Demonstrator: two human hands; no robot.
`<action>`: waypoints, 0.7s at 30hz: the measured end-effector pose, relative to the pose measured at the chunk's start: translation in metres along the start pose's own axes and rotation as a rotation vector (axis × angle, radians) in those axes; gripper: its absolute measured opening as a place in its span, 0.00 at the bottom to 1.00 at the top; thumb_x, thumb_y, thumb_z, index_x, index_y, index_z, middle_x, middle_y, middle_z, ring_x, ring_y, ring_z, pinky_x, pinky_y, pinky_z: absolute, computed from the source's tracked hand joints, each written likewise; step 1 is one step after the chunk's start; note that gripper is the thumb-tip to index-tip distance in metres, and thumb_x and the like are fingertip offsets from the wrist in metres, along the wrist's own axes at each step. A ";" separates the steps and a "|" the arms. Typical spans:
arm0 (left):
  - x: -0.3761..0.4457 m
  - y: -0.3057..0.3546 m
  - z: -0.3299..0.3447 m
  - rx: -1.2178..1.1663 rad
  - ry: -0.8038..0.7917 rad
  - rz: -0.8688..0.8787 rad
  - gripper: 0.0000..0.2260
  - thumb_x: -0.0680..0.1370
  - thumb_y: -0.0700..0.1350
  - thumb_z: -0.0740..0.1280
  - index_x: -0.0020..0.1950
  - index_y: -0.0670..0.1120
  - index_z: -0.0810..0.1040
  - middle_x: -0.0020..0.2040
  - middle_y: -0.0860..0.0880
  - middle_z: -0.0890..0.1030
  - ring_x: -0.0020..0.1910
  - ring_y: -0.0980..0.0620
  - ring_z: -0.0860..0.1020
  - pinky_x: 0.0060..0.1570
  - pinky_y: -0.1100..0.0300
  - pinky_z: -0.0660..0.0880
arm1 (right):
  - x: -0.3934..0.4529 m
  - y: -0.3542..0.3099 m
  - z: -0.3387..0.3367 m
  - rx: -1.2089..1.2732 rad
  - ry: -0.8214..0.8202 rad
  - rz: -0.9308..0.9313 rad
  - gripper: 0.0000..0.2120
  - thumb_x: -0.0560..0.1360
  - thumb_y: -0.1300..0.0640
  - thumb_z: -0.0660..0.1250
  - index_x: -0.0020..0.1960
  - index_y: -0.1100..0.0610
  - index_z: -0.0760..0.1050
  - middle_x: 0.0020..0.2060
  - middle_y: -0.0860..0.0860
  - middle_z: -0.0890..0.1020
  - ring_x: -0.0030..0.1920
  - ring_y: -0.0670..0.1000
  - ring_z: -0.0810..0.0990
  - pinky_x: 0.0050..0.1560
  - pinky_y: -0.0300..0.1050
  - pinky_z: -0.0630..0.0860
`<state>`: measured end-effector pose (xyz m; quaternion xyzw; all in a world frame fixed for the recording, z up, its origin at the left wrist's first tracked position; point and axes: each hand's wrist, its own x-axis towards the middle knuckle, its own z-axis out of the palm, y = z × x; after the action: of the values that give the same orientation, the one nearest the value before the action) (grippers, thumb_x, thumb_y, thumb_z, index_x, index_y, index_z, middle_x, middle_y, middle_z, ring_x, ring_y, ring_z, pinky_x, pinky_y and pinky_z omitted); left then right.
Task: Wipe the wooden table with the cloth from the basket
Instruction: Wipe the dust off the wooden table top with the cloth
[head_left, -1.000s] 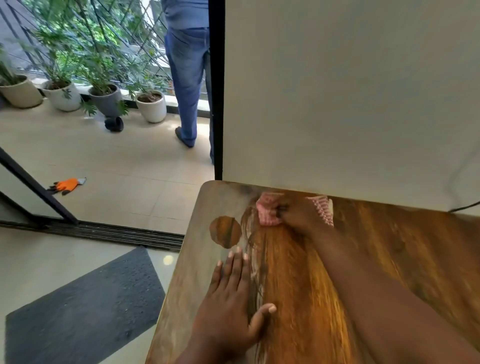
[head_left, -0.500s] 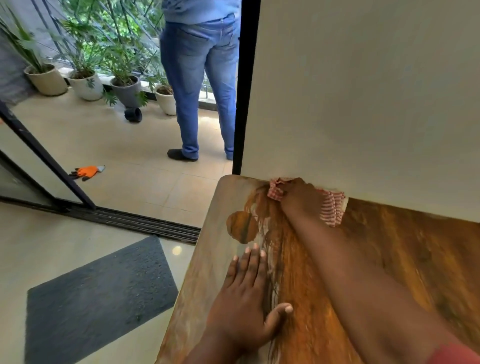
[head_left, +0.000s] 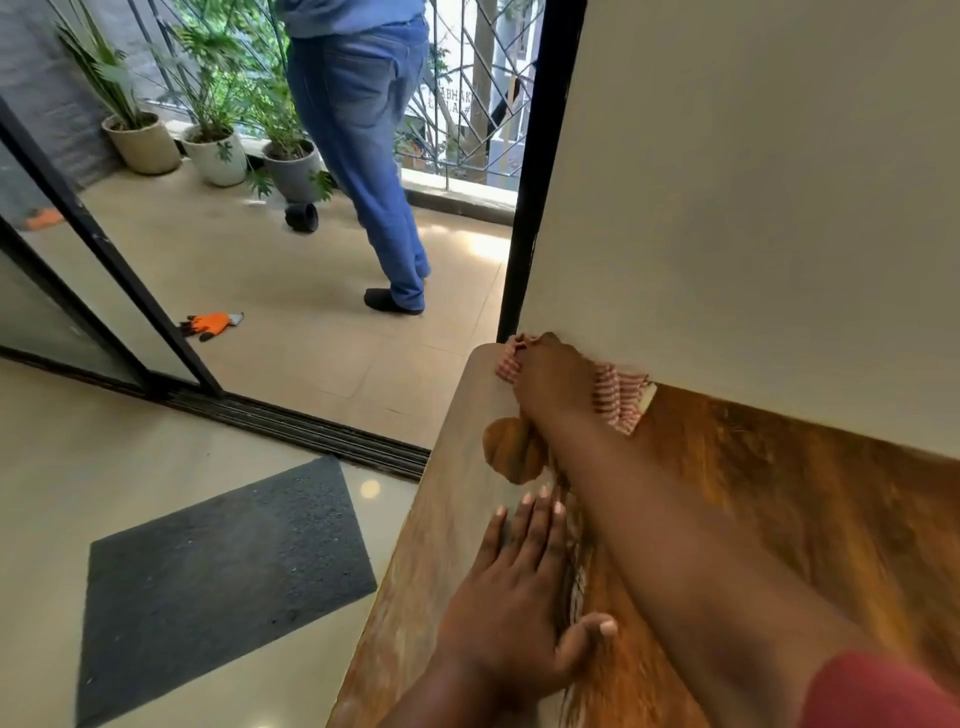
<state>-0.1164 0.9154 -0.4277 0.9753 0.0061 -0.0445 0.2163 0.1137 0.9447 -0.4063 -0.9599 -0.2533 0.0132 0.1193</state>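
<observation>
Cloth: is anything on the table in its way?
Nothing visible blocks it. The right hand presses the cloth into the wooden table's far corner against the wall. Only the left hand rests flat on the near part.

We see bright daylight coming in from the balcony railing (head_left: 457, 104) at the top, leaving a glare patch on the tiled floor (head_left: 483, 244) and a small round glint beside the dark mat (head_left: 218, 566). The wooden surface (head_left: 779, 519) is smeared by motion blur, its grain streaked, and the right forearm (head_left: 675, 545) looks soft. Straight lines such as the door frame (head_left: 104, 249) lean and bend toward the edges from the wide lens.
</observation>
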 end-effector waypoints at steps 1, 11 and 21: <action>0.000 0.000 0.000 -0.002 -0.005 0.008 0.43 0.71 0.74 0.32 0.77 0.47 0.33 0.77 0.50 0.32 0.73 0.56 0.27 0.72 0.53 0.30 | 0.000 -0.011 0.007 0.034 -0.012 -0.016 0.17 0.78 0.58 0.57 0.66 0.53 0.72 0.65 0.53 0.72 0.63 0.58 0.71 0.64 0.54 0.66; 0.000 -0.003 0.004 -0.020 0.045 0.027 0.39 0.76 0.72 0.40 0.76 0.49 0.31 0.77 0.50 0.33 0.74 0.55 0.29 0.71 0.53 0.30 | 0.007 0.030 -0.004 0.166 -0.058 -0.183 0.17 0.73 0.52 0.67 0.62 0.45 0.77 0.62 0.52 0.76 0.59 0.56 0.74 0.57 0.44 0.67; 0.000 -0.001 0.002 -0.005 0.036 0.027 0.40 0.76 0.72 0.41 0.77 0.48 0.33 0.77 0.50 0.33 0.74 0.55 0.28 0.71 0.54 0.29 | -0.018 0.014 0.002 0.356 -0.228 -0.409 0.22 0.70 0.61 0.64 0.59 0.39 0.77 0.64 0.44 0.74 0.63 0.49 0.71 0.61 0.35 0.63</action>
<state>-0.1163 0.9154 -0.4298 0.9754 -0.0032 -0.0239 0.2193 0.1049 0.9243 -0.4119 -0.8452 -0.4469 0.1410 0.2569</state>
